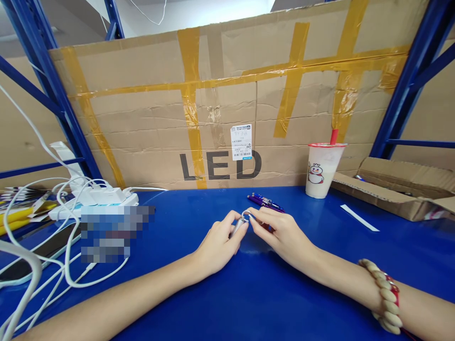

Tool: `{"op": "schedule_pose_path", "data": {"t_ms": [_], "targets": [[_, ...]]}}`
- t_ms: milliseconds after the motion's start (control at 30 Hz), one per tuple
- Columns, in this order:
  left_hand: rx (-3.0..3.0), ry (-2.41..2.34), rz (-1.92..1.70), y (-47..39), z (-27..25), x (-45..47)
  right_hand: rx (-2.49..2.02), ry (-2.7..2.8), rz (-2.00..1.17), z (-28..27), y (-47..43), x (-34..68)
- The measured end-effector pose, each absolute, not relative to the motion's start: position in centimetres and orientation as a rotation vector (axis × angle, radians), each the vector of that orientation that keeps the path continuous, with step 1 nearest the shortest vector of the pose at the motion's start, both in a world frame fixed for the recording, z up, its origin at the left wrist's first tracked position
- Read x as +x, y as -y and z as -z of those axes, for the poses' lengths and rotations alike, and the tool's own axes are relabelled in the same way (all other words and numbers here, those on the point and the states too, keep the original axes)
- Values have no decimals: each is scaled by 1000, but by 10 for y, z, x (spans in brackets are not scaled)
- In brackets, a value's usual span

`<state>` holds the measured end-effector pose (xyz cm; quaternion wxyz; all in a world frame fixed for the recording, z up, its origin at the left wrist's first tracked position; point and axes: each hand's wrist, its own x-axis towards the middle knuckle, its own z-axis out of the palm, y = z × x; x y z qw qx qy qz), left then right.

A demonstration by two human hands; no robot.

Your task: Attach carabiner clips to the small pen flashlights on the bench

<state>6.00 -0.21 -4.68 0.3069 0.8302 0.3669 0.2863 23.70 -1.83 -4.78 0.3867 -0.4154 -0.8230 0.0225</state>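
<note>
Two hands are at work, brought close together in front of the person, just above the desk point(227, 303). The left hand point(215, 244) is clamped on one silver cylinder point(236, 228), gripped between thumb and fingers. The right hand point(284, 237) pinches one metal ring point(243, 214) at its fingertips. The ring sits in the gap between the two hands, at the upper end of the cylinder. One dark reddish piece point(269, 228) shows under the right hand's fingers, too hidden to name. One beaded bracelet point(386, 296) circles the right wrist.

Just beyond the right hand lie at least two pens point(265, 202), overlapping, so the exact count is unclear. Farther out past that hand stand one cup point(322, 173) with one red straw point(333, 137), and one open cardboard box point(394, 203); one white strip point(359, 218) lies nearer, to the right of the hand. Well to the left of the left hand are one phone point(46, 253), one white power strip point(130, 201) and white cables point(90, 284) too tangled to count. Beyond both hands rises one cardboard panel point(149, 128) bearing one white label point(241, 141).
</note>
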Motion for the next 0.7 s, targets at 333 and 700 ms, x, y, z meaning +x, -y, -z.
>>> {"op": "schedule_pose_path", "data": {"t_ms": [333,700], "targets": [[2194,-1067,-771,-1,47,59,-1112,2121,-120,48,18,237],[2187,-1106,-773,-5,48,60,-1178,2064,-83,52,16,236]]}}
